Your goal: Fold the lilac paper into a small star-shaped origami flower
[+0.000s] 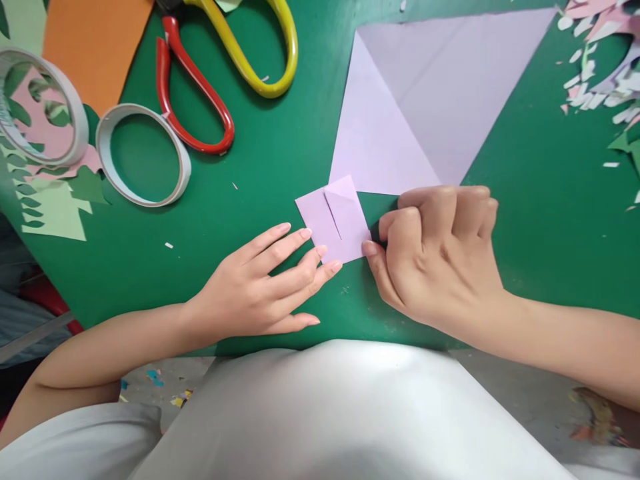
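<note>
Pinching folded paper point(334, 223), right hand point(435, 257) seemingly curled

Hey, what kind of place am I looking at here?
Likely a paper-craft table, at home or in a classroom. On the green table cover lie scissors, tape rolls and paper scraps, and the left hand and right hand work a small folded lilac paper.

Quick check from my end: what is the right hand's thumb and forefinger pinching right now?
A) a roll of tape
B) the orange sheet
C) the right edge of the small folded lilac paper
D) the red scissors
C: the right hand pinches the right edge of the small folded lilac paper, while the left hand rests fingertips on its lower left edge.
</note>
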